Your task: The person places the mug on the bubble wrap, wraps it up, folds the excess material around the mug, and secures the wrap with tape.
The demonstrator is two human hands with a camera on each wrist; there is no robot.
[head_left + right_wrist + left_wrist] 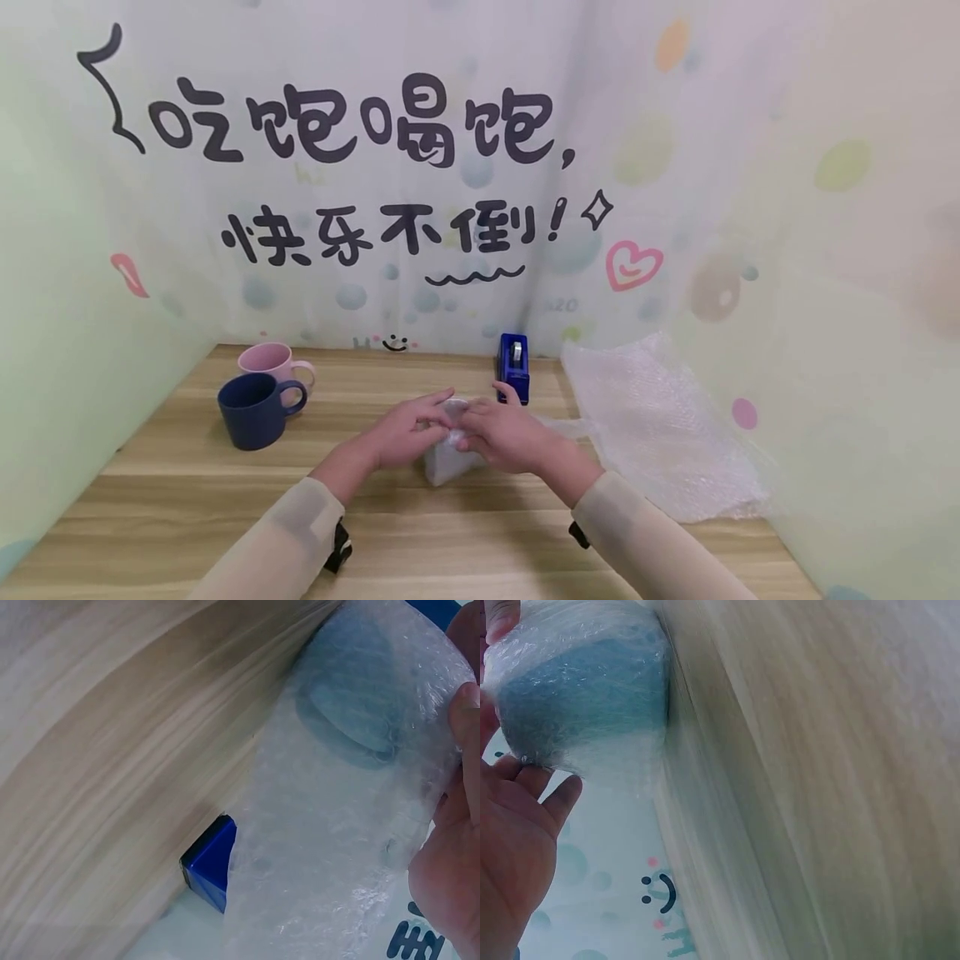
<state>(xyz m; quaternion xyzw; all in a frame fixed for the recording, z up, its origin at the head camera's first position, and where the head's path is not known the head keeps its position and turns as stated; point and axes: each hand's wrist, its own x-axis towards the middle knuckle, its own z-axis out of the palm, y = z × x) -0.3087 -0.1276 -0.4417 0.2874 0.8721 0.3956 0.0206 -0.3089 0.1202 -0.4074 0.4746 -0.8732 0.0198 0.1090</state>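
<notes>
A light-blue mug in clear bubble wrap stands on the wooden table, between the two hands. Through the wrap its handle shows faintly. The left hand grips the wrapped mug near its top, with fingertips on the film. From the other side the right hand holds the wrap at the mug's upper edge, fingers bent over it. A strip of the wrap trails to the right, behind the right hand. The hands hide much of the top in the head view.
A navy mug and a pink mug stand at the left. Behind the right hand sits a blue tape dispenser. A large sheet of bubble wrap lies at the right against the wall.
</notes>
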